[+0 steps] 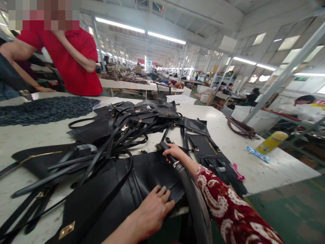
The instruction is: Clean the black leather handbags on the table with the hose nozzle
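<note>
A large black leather piece (152, 169) lies across the near part of the white table, with a black strap and a gold metal plate (67, 230) at its lower left. My left hand (153, 208) rests on the leather with fingers spread, holding nothing. My right hand (174, 151) is closed around the black nozzle (162, 147) of a ribbed grey hose (186, 179), over the leather's far edge. The hose runs down towards me, beside my red patterned sleeve. Beyond the nozzle is a heap of black bag parts (142, 115) with straps and gold buckles.
A dark pile of small pieces (48, 109) covers the table's far left, near a person in a red shirt (73, 57). Black pocket pieces (207, 147) lie right of the nozzle. Further right are brown cords (241, 128), a blue packet (257, 154) and a yellow bottle (272, 142).
</note>
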{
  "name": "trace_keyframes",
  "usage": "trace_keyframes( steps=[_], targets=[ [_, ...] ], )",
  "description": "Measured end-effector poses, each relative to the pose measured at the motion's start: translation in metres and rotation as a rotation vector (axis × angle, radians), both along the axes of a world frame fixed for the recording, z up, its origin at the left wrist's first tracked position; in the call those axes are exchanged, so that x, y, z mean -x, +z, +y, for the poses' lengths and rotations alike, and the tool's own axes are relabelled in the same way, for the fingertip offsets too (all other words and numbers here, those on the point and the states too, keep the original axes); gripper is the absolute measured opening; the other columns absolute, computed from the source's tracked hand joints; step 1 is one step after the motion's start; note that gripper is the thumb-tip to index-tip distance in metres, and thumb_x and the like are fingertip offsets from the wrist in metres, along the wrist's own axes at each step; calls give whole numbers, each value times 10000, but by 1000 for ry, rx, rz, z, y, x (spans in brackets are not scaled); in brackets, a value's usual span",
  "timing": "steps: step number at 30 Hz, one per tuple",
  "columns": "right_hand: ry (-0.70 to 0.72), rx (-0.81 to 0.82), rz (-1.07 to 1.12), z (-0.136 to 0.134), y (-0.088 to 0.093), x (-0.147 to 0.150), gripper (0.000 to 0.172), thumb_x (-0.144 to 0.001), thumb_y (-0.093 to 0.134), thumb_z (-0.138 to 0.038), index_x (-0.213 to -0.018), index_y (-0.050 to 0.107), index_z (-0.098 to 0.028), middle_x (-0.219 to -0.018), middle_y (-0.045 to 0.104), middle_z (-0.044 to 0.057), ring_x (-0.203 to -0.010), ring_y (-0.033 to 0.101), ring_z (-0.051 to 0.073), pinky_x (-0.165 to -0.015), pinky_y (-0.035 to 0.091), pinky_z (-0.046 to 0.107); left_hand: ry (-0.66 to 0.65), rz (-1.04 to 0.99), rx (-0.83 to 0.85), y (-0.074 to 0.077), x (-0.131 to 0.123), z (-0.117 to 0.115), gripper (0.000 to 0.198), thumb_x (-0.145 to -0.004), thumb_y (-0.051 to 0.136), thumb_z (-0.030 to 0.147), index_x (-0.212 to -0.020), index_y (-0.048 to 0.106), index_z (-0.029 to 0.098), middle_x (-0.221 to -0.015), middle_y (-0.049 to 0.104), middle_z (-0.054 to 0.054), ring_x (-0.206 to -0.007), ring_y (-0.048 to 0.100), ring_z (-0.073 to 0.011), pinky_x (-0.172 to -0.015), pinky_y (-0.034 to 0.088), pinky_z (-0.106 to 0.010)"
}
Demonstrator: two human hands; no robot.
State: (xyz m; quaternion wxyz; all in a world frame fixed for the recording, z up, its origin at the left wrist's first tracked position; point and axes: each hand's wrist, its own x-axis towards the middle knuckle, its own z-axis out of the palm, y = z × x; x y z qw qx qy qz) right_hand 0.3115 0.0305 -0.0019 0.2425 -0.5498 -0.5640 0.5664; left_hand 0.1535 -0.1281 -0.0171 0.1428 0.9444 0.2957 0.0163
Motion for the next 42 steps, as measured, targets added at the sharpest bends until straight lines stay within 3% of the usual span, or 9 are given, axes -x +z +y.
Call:
trace_keyframes(
  steps=[3,9,13,17,20,23,30,37,42],
  targets=[
    [-54,-65,-1,1,8,-6,260,-826,522,-249,-1059,498,-135,-648,565,-31,-461,534,70,-417,465,194,22,-33,18,3,2,-2,327,-804,433,290,-1118,504,235,-1229,487,-99,-1174,384,-273,-978,241,-470],
    [-132,-161,5,-37,30,-41,657,-646,596,-168,-1253,345,-181,-461,536,-73,-382,536,124,-377,459,226,93,-158,40,28,27,-9,338,-830,409,403,-1127,505,273,-1172,549,-35,-1195,370,-226,-1022,171,-458],
    [-93,-147,22,-73,33,-53,759,-582,617,-204,-1280,319,-180,-444,552,-70,-355,524,137,-349,438,227,437,-101,-177,27,78,-2,317,-808,453,295,-1114,534,275,-1205,535,-47,-1207,349,-260,-1009,102,-534],
    [-43,-96,49,-104,26,-51,830,-566,626,-240,-1310,269,-164,-474,561,-65,-363,521,139,-355,452,243,762,-26,-332,8,145,4,361,-803,428,346,-1117,553,219,-1286,454,-92,-1206,354,-257,-989,226,-466],
    [-20,-71,86,-123,25,-42,842,-568,630,-213,-1318,250,-180,-565,589,-49,-385,520,126,-354,449,234,956,19,-308,-4,178,3,395,-808,390,357,-1117,558,177,-1269,470,-111,-1189,379,-255,-937,317,-427],
    [55,-57,118,-139,36,-28,822,-577,629,-178,-1313,266,-220,-619,594,-46,-390,507,107,-356,440,217,1076,0,-230,-11,182,1,407,-821,346,353,-1121,554,174,-1251,489,-112,-1189,375,-273,-916,320,-470],
    [269,76,174,-162,72,10,801,-572,622,-108,-1297,307,-238,-635,576,-60,-398,494,80,-358,413,178,1057,-247,-45,-16,164,18,516,-758,435,379,-1236,426,185,-1315,414,-97,-1245,283,-263,-992,188,-490],
    [346,87,187,-166,73,38,792,-563,609,-65,-1281,335,-258,-641,581,-63,-412,492,82,-363,413,177,729,-544,185,3,187,64,681,-601,539,162,-1265,395,203,-1215,478,-58,-1136,427,-205,-977,279,-315],
    [339,72,172,-172,71,45,822,-561,598,-55,-1302,300,-247,-635,576,-66,-409,475,71,-376,390,164,522,-608,387,3,191,86,334,-595,581,173,-920,656,192,-1179,518,-69,-1124,431,-240,-974,257,-349]
  ],
)
